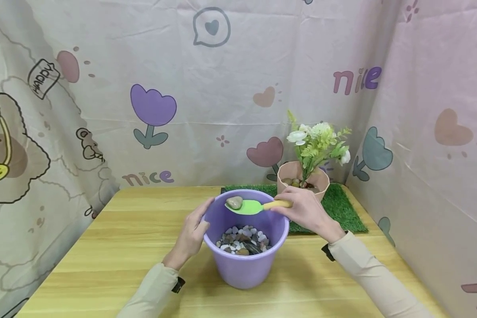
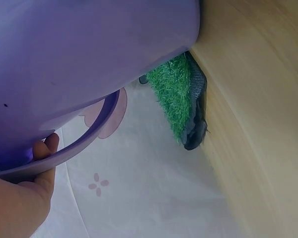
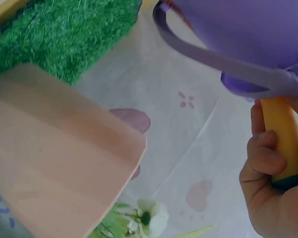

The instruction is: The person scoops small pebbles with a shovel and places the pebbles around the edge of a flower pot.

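Observation:
A purple bucket point(image 1: 246, 271) stands upright on the table, with many mixed pebbles point(image 1: 238, 238) at its bottom. My left hand point(image 1: 191, 233) grips its left rim, and the left wrist view shows the fingers point(image 2: 50, 144) at the bucket's purple handle point(image 2: 84, 141). In my right hand point(image 1: 307, 211) is a toy shovel point(image 1: 252, 207) with a green blade and a yellow handle point(image 3: 284, 134). The blade is level over the bucket's opening and carries one larger grey-brown stone point(image 1: 234, 202) near its tip.
Behind the bucket, at the right, a pink pot point(image 1: 323, 176) with white artificial flowers point(image 1: 319, 132) and some stones stands on a green turf mat point(image 1: 342, 210). The wooden table point(image 1: 143, 247) is bordered by printed cloth point(image 1: 222, 88) at the back and sides.

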Demonstrator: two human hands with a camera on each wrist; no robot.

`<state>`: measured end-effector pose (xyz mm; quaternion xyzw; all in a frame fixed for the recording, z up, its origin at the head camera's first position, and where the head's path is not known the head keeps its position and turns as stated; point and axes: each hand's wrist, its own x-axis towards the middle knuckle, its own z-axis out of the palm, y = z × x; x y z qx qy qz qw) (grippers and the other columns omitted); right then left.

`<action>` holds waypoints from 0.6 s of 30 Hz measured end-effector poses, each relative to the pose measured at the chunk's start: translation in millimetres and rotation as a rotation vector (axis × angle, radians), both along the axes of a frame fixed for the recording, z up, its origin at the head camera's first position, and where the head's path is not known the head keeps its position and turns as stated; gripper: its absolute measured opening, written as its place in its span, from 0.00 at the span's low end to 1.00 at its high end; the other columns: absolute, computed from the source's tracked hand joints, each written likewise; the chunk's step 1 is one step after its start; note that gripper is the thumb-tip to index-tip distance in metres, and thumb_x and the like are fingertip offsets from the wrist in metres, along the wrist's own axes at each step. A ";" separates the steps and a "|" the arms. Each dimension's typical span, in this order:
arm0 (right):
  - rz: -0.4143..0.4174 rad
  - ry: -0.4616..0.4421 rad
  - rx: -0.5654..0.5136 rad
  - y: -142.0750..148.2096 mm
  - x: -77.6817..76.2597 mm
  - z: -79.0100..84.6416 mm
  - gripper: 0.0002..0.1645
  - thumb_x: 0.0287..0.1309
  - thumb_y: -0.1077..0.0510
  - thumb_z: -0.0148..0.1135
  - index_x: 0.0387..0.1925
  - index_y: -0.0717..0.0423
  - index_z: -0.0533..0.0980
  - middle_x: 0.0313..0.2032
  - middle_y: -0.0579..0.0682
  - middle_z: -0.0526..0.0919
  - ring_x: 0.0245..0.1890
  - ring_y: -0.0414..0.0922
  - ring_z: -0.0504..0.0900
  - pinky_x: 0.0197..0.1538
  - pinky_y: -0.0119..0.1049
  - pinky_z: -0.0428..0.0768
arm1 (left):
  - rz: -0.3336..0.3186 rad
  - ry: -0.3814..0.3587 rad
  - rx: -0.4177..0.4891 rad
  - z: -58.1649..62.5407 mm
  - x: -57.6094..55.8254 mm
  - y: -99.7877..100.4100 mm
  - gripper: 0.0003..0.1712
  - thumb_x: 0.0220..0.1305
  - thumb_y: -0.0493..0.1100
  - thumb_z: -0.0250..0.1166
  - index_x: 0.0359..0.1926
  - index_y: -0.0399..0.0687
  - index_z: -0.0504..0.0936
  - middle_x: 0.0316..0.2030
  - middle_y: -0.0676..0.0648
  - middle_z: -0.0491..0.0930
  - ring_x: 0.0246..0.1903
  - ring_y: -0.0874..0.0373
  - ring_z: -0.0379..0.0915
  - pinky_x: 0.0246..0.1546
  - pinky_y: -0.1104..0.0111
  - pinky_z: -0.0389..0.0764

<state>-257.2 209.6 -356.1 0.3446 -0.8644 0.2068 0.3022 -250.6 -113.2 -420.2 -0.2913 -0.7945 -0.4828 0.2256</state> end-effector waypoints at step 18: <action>-0.143 -0.008 0.057 -8.4 2.5 -3.0 0.12 0.44 0.44 0.76 0.33 0.38 0.88 0.22 0.35 0.65 0.18 0.32 0.64 0.21 0.25 0.64 | 0.005 0.001 0.005 -1.2 -1.6 0.2 0.37 0.53 0.31 0.49 0.69 0.35 0.67 0.66 0.37 0.71 0.65 0.44 0.68 0.66 0.50 0.69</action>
